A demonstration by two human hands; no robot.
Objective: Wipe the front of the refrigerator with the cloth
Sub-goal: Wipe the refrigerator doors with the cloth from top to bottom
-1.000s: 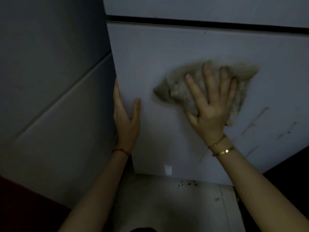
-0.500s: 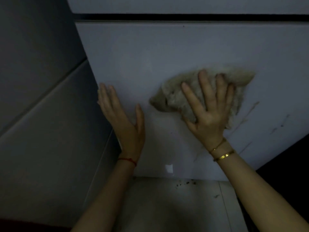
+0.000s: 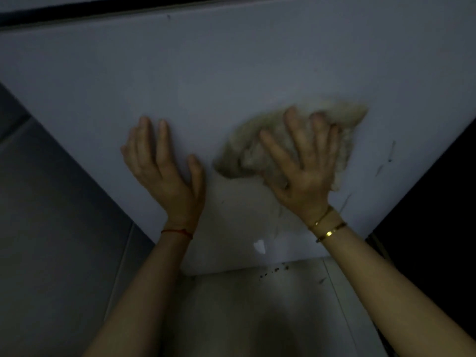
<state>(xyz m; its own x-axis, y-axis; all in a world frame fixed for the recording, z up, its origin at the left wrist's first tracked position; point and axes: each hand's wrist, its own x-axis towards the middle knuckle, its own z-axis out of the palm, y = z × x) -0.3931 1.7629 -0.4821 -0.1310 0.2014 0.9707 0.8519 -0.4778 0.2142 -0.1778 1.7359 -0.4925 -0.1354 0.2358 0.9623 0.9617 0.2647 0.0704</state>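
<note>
The white lower door of the refrigerator [image 3: 231, 73] fills the middle of the dim head view. A crumpled beige cloth [image 3: 345, 119] lies flat against the door at centre right. My right hand [image 3: 301, 166] presses on the cloth with fingers spread, and most of the cloth's middle is hidden under it. My left hand [image 3: 164, 171] rests flat on the bare door to the left of the cloth, fingers apart, holding nothing. Dark streaks [image 3: 390, 153] mark the door to the right of the cloth.
A dark gap [image 3: 77, 10] separates the lower door from the upper one. A grey wall [image 3: 51, 228] runs along the left. Pale floor [image 3: 257, 305] with small dark crumbs [image 3: 273, 271] lies below the door. A black space [image 3: 438, 215] borders the right side.
My left hand left the door's left edge and now lies flat on the front. The view shifted left. My right hand and the cloth slid slightly across the door.
</note>
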